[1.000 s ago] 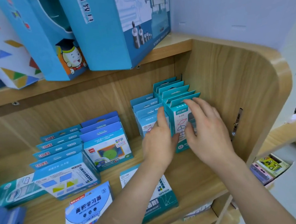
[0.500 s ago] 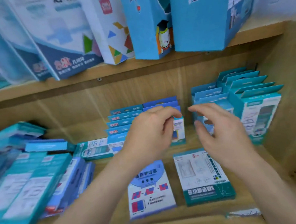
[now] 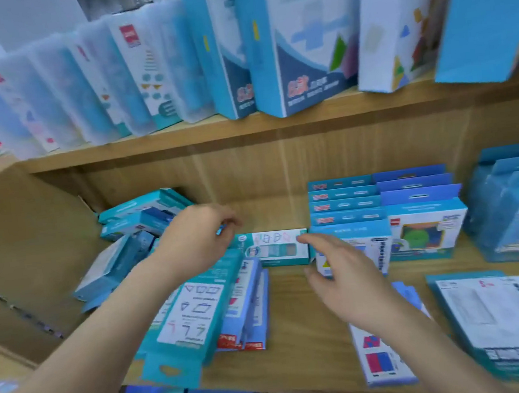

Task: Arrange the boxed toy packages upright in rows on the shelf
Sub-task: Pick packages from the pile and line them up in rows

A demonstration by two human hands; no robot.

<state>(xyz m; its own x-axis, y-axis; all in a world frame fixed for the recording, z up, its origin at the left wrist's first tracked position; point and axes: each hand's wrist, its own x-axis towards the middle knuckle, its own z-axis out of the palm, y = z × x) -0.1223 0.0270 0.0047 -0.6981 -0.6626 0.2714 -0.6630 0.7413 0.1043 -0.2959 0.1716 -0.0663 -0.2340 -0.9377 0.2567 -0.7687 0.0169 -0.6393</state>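
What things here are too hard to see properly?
1. Left hand, head view: its curled fingers hide whether it pinches anything.
2. Red-and-blue flat box, head view: the arm behind the right hand covers its top.
3. Upper-shelf boxes, head view: tops cut off by the frame edge, print blurred.

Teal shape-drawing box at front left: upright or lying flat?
Lying flat. The teal box rests face up on a pile of blue boxes, its hang tab pointing toward the camera.

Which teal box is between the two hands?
The small teal box lying sideways, between the left hand and right hand; others stand in rows or lie in a pile.
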